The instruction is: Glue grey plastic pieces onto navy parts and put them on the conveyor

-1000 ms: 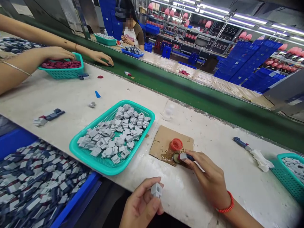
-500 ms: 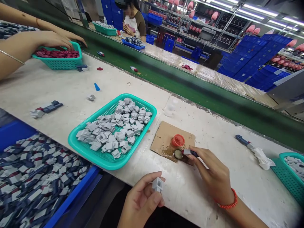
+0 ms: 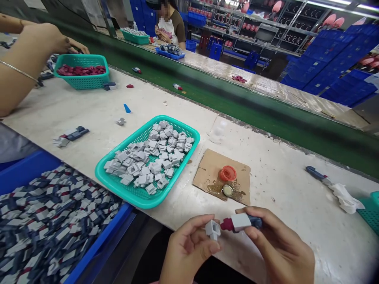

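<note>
Between the thumb and fingers of my left hand [image 3: 192,248] is a small grey plastic piece [image 3: 212,228] with a square opening facing right. My right hand [image 3: 275,240] pinches a part in dark blue, white and dark red [image 3: 241,222] by its blue end. Its dark red tip points left, close to the opening of the grey piece; whether they touch I cannot tell. Just beyond my hands lies a wet-stained cardboard sheet [image 3: 207,163] with a red cup [image 3: 227,173] and a round cap [image 3: 227,191] on it.
A green basket [image 3: 102,177] of grey pieces stands left of the cardboard. A blue bin [image 3: 126,211] below holds many assembled parts. At far left, a co-worker's arm [image 3: 29,51] reaches near a basket of dark red pieces [image 3: 79,83]. A green conveyor [image 3: 207,90] runs behind.
My right hand has brought the blue, white and red part from beside the round cap towards the grey piece in my left hand. The co-worker's hand has left the red pieces.
</note>
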Tool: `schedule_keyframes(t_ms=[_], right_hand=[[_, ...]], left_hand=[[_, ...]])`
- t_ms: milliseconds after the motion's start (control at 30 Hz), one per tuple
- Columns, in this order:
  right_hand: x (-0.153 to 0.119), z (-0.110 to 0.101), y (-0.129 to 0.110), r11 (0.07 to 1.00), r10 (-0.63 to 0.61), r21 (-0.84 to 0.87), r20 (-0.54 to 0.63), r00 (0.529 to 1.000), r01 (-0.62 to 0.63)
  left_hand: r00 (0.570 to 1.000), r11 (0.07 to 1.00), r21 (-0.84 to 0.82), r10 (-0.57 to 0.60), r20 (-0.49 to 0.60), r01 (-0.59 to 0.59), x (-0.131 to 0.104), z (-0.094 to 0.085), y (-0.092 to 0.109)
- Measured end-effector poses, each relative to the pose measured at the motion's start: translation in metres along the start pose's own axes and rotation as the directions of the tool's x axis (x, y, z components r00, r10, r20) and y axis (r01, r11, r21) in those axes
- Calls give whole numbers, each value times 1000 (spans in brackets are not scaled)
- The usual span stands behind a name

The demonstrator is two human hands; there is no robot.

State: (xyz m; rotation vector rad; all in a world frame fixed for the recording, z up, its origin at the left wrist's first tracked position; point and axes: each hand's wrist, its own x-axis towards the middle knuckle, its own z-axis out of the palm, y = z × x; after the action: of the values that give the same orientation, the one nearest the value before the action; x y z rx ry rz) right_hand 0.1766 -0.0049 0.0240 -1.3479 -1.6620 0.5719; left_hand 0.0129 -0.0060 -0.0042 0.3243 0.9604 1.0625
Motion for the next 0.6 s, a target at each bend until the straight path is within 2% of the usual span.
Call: schedule_keyframes(t_ms=[167,333,467,600], right_hand=[[1,1,4,999,-22,-32,39,999,23],[7,1,1,995,-95,-10,168,981,98],[6,5,-4,999,-49,13,188,981,47],[-8,7,5,1000,22,-7,143,990,-22]], left_hand=[[999,1000,25,-14,44,13,-1,-1,-1],[996,987,135,84,22,-86,-3,1,-1],[995,984,154,95,-12,-92,-2,-2,-4],[994,995,40,90,-58,-88,-2,-7,-18]])
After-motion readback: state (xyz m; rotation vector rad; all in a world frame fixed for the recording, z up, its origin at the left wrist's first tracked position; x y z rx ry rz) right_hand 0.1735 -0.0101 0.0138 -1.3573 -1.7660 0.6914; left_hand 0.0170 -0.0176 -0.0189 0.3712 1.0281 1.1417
